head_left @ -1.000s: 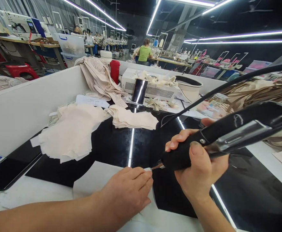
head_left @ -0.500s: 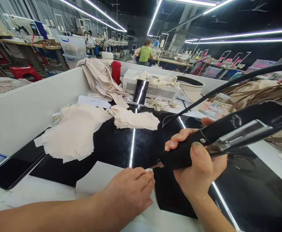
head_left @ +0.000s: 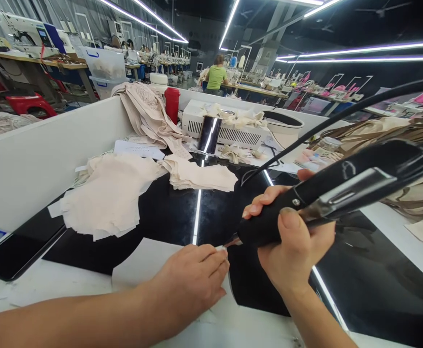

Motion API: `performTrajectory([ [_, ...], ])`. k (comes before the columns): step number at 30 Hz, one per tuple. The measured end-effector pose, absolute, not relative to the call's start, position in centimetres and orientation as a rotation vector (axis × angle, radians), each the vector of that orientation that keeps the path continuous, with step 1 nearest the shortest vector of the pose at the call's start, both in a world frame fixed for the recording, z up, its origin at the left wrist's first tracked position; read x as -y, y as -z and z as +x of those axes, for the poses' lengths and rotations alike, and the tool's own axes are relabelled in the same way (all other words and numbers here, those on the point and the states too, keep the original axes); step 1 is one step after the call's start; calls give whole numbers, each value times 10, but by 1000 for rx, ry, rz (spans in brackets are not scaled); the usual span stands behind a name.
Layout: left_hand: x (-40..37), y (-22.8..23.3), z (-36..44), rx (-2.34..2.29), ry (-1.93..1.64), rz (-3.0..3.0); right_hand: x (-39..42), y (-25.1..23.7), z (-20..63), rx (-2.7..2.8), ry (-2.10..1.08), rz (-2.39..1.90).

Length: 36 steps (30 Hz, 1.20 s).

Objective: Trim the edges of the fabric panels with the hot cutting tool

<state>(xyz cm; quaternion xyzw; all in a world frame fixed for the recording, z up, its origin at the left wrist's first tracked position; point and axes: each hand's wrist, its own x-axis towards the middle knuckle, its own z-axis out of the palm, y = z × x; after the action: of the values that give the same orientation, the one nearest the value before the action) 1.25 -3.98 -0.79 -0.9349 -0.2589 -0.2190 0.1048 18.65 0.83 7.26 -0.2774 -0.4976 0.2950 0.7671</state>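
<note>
Black tool [head_left: 322, 192] fills the clasping right hand [head_left: 295, 249]; left hand [head_left: 195, 274] lies half-curled on white sheet [head_left: 142, 261], hold unclear.

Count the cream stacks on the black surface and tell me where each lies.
2: the broad stack at left and the smaller stack right of it, both beyond the left hand. Others could be hidden from view.

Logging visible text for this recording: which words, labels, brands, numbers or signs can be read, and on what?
None can be read.
White paper card: dark printed marks, too small.
Black handheld tool with metal lever: pale outlined mark, not legible as letters.
Tall grey pillar: small triangular mark, any wording too small.
White-and-blue sewing machine: small screen, unreadable.
</note>
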Motion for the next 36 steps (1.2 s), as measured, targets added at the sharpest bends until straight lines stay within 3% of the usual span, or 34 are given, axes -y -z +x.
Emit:
performTrajectory([
  [8, 0, -5, -14, 893, 539, -2674, 8, -89, 215, 1103, -530, -740],
  [17, 21, -11, 3, 584, 886, -2841, 20, -76, 213, 1065, -558, -682],
  [36, 22, -6, 2, 682, 706, -2981, 17, -67, 212, 1101, -577, -696],
])
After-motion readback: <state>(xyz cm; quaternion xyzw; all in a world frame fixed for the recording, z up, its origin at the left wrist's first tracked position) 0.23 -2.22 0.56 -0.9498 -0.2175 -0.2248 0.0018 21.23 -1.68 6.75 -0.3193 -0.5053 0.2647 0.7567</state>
